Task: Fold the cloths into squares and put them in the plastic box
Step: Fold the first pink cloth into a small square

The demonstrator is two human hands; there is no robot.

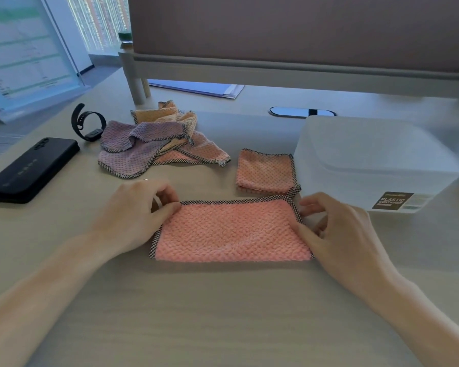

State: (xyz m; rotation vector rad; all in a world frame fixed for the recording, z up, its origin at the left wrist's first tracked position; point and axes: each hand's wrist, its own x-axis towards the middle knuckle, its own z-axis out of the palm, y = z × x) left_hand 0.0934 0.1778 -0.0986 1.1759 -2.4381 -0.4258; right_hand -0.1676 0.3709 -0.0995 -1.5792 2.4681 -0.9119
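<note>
Pink cloth (pixel 231 231) lay flat on the table (pixel 223 313) right in front of the person, folded into a long rectangle with its checked black-and-white trim along the far edge and both short ends. The left hand (pixel 138 210) pinched the cloth's far left corner between thumb and forefinger, the other fingers curled loosely above it. The right hand (pixel 339 234) held the right end, with the thumb lying on the trim and the curled fingers just past the far right corner, so both hands gripped the same cloth at opposite ends.

Just beyond its right end lay a folded square (pixel 265 170) of the same pink, close beside the box (pixel 368 154). The box stood on the table to the right, translucent white, with a brown label on its near side.

Further back and to the left sat a loose pile (pixel 154 141) of unfolded cloths, purple on top of orange and pink. A black watch (pixel 86 125) rested just left of the pile, and a black phone (pixel 32 169) lay nearer the table's left edge. Papers (pixel 196 88) lay under a raised shelf (pixel 249 67) at the back.
</note>
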